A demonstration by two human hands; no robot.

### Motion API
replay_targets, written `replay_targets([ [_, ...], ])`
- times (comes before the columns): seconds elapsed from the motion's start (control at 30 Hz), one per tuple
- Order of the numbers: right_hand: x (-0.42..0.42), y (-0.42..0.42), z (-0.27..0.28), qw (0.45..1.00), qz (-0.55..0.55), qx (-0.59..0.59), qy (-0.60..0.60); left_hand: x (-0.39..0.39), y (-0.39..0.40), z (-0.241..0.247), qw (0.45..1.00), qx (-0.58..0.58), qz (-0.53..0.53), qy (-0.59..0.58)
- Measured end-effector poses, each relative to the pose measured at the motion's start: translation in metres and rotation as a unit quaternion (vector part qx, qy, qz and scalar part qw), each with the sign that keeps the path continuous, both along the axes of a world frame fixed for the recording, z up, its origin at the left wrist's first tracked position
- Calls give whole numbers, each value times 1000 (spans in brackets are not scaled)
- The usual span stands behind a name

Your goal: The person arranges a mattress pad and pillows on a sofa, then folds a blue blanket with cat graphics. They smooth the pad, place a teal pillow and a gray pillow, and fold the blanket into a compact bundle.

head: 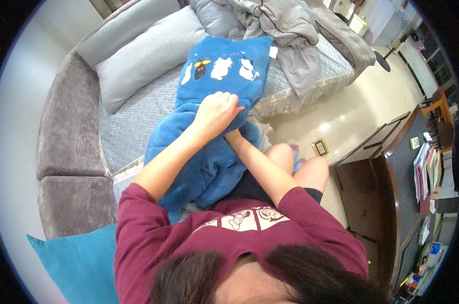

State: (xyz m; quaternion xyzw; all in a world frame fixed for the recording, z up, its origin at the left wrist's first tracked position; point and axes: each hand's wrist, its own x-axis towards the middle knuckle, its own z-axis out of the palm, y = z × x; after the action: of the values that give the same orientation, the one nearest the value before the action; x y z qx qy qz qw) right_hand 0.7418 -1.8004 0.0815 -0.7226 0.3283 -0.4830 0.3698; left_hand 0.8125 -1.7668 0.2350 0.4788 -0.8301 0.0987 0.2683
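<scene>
A blue fleece cushion cover (229, 89) with printed cats lies on the sofa in front of me, a white tag at its right edge. Loose blue fleece (199, 163) bunches from its near end down over my lap; I cannot tell whether it is one piece with the cover. My left hand (219, 111) grips the fabric at that near end, knuckles up. Just below it, my right hand (233, 136) goes in under the blue cloth. Only the wrist shows, so its fingers and whatever they hold are hidden.
The sofa's quilted seat (134, 117) carries a long grey cushion (153, 57) and a crumpled grey quilt (282, 22). A teal cushion (81, 262) is at lower left. A dark desk (408, 167) with papers (425, 171) stands right. A socket plate (320, 147) is in the floor.
</scene>
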Motion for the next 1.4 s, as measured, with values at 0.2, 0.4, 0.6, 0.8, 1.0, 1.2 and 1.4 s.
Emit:
replay_targets([
  [0.2, -4, -39, 4, 994, -105, -33, -22, 48, -36, -2, 992, -33, 100, 66],
  [0.4, -1, -97, -4, 992, -113, -49, 4, 16, -50, -23, 998, -7, 13, 64],
  [0.6, -35, -125, -43, 987, -23, -49, 154, 121, -93, -37, 891, 215, -49, 398],
  [0.8, -55, -110, -37, 987, -28, -51, 152, 204, -80, -137, 829, 471, 91, 289],
  [1.0, -57, -38, 73, 972, -157, 14, 175, 198, -53, -187, 570, 436, 29, 696],
  [1.2, -40, 34, 167, 998, -19, 46, 30, 157, -9, -145, 551, 447, -32, 704],
  [1.4, -1, 83, 165, 874, 239, 144, 398, 137, -15, -155, 785, 298, 177, 514],
])
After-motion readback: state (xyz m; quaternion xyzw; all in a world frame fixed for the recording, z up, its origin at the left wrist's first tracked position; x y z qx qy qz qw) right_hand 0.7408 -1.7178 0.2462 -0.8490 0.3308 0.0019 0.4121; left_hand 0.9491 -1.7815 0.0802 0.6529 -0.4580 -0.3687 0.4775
